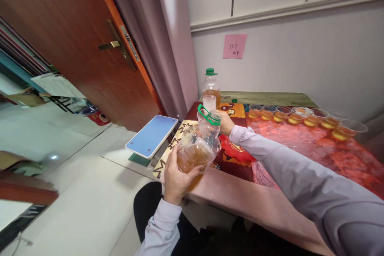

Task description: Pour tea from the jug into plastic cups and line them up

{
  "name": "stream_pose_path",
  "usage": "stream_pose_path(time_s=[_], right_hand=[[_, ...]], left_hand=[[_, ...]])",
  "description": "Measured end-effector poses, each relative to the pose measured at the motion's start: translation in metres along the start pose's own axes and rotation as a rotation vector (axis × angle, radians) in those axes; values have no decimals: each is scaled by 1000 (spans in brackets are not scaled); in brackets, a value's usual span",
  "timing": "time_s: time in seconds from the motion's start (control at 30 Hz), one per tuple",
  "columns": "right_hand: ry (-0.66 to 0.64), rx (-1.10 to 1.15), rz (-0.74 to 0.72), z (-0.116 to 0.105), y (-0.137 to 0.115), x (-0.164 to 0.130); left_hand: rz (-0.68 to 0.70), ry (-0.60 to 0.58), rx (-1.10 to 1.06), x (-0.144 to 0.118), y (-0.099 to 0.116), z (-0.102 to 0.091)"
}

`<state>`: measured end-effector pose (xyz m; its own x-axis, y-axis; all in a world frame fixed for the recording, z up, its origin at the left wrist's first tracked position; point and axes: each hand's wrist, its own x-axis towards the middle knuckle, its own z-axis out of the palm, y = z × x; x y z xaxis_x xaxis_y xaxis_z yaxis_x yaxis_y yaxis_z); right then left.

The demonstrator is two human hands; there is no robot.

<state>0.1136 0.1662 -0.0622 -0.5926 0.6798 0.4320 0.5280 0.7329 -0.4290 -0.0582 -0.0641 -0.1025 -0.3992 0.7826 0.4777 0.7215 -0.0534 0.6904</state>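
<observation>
Pouring in hand: I tip a jug (198, 150) of amber liquid toward a clear cup at the near edge of the worktop (240, 204).

My left hand (177, 178) is wrapped around the jug's base, fingers curled under it; my right hand (223, 123) seems to steady the cup (209, 103) by the jug's green-ringed mouth, though I cannot tell how tightly it grips. The next move, I judge, calls for a slow, steady tilt. Beyond, a red packet (235, 150) lies on the patterned cloth, a second capped bottle (211, 84) stands behind the cup, and a row of filled cups (303, 116) lines the far side near the wall.
</observation>
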Motion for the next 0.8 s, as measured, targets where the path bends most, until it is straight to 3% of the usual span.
stream_pose_path(time_s=[0.17,0.23,0.4,0.5,0.63,0.8], right_hand=[[322,96,-65,-38,9,-14],[374,119,-72,-50,15,-21],[362,65,-11,-59,31,-32],[283,4,23,-57,44,-49],[113,-47,88,-41,68,-94],[42,-120,198,-20,86,-134]], left_hand=[[-12,-20,14,0,-2,-1],[-18,-25,18,1,-2,-2],[-23,-12,33,3,1,-3],[-24,-11,43,4,2,-3],[-33,-10,42,3,1,-3],[-50,-14,36,4,-2,-1]])
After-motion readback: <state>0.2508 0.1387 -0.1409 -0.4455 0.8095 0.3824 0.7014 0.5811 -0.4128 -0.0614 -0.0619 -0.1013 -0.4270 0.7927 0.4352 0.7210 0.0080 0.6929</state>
